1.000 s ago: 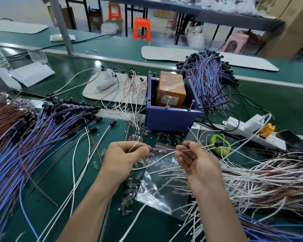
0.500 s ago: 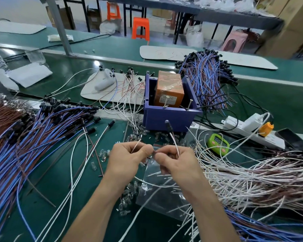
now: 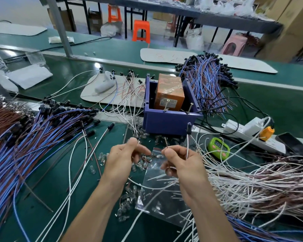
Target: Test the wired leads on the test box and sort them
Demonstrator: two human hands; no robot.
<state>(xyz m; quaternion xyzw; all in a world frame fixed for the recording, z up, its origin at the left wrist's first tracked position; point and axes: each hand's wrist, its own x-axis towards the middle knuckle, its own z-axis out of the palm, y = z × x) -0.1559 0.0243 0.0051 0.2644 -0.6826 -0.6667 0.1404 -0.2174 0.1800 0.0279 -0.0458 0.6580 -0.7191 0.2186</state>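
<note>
A purple test box (image 3: pixel 170 120) with an orange block (image 3: pixel 170 95) inside and two metal pins on its front rim stands ahead of my hands. My right hand (image 3: pixel 180 163) pinches a white wired lead (image 3: pixel 187 145) whose black cap points up in front of the box. My left hand (image 3: pixel 124 159) pinches a small clear part at its fingertips, a little apart from the right hand. Blue and brown leads (image 3: pixel 33 137) lie heaped at the left, white ones (image 3: pixel 261 186) at the right, and another blue bundle (image 3: pixel 208 81) behind the box.
A clear zip bag (image 3: pixel 163 198) and several small clear parts lie under my hands. A green timer (image 3: pixel 218 147), a white power strip (image 3: pixel 248 131) with an orange plug and a dark phone (image 3: pixel 294 142) sit at the right. A white mat (image 3: pixel 101 95) holds loose leads.
My hands came together and have drawn slightly apart again. The lead in my right hand swung from pointing right to standing upright before the box.
</note>
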